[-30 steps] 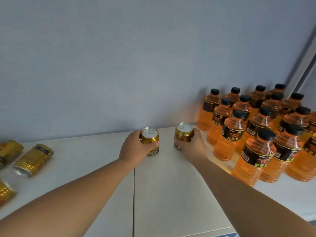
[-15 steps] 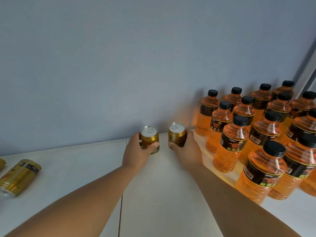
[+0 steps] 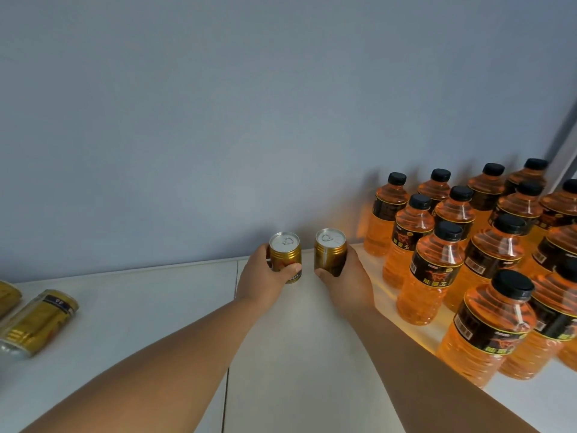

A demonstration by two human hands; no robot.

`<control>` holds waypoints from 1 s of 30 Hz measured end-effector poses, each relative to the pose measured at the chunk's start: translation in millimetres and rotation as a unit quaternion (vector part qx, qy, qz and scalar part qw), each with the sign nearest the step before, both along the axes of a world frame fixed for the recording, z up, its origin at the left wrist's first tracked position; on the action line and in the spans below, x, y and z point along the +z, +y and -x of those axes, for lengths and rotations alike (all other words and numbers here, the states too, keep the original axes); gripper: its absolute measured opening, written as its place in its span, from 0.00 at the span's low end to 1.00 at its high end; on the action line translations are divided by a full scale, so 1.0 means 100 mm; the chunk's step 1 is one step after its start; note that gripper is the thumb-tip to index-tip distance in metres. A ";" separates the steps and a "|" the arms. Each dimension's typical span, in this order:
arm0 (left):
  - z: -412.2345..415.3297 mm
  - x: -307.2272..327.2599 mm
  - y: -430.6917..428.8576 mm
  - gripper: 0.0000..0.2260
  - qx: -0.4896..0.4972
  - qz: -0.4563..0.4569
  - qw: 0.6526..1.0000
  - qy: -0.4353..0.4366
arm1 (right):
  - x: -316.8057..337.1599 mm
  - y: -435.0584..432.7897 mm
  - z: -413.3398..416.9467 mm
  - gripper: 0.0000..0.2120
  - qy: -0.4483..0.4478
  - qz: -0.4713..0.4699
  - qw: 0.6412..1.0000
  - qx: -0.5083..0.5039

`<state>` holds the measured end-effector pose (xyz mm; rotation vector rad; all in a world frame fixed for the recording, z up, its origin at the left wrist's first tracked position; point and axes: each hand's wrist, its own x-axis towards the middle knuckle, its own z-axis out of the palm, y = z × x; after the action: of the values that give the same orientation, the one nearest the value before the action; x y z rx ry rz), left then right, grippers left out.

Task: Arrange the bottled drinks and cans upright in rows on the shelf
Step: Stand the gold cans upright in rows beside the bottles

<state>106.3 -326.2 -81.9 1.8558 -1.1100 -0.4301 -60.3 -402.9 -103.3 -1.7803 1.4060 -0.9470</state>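
Two gold cans with silver pull-tab lids stand upright near the back wall of the white shelf [image 3: 156, 307]. My left hand [image 3: 265, 281] is wrapped around the left can [image 3: 284, 252], and my right hand [image 3: 345, 282] grips the right can [image 3: 330, 250]. A narrow gap separates the two cans. To the right, several orange drink bottles [image 3: 434, 276] with black caps and black labels stand upright in rows. The right can is a short way left of the nearest bottle row.
A gold can [image 3: 37, 323] lies on its side at the far left of the shelf, with part of another lying can [image 3: 7, 296] at the frame's edge. A blue-grey wall [image 3: 249, 120] closes the back. A seam [image 3: 231, 354] runs between shelf panels.
Both hands have carried their cans farther back toward the wall and the cans now stand closer to each other. The view has shifted, so fewer lying cans show on the left.
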 end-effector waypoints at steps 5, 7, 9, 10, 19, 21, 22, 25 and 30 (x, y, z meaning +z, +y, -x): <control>-0.08 0.13 0.21 0.38 -0.050 -0.027 0.998 -0.020 | 0.10 0.32 0.04 0.34 -0.015 0.003 0.992 -0.128; -0.20 0.17 0.42 0.42 -0.072 -0.022 0.996 -0.047 | 0.14 0.49 0.00 0.27 0.001 0.056 0.988 -0.146; -0.38 0.21 0.69 0.40 -0.089 -0.027 0.991 -0.100 | 0.20 0.63 -0.10 0.22 0.003 0.097 0.988 -0.119; -0.48 0.23 0.83 0.37 -0.091 -0.030 0.987 -0.126 | 0.23 0.70 -0.18 0.20 0.004 0.118 0.989 -0.092; -1.72 0.54 2.34 0.21 0.011 -0.063 0.979 -0.194 | 0.35 1.53 -1.57 0.24 0.020 0.068 0.979 0.192; -1.96 0.57 2.73 0.18 0.050 -0.062 0.978 -0.195 | 0.37 1.74 -1.90 0.25 0.048 0.065 0.966 0.246; -2.06 0.58 2.91 0.18 0.068 -0.062 0.974 -0.205 | 0.39 1.83 -2.06 0.25 0.056 0.062 0.959 0.270; -2.36 0.64 3.43 0.19 0.113 -0.070 0.964 -0.231 | 0.49 2.11 -2.50 0.29 0.078 0.074 0.936 0.335; -2.66 0.71 4.08 0.26 0.158 -0.124 0.947 -0.252 | 0.73 2.34 -3.08 0.37 0.145 0.181 0.876 0.423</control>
<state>372.7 81.7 -10.7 2.4026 -1.0865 0.1087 247.6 -168.6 -30.4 -2.5629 0.4536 -0.4775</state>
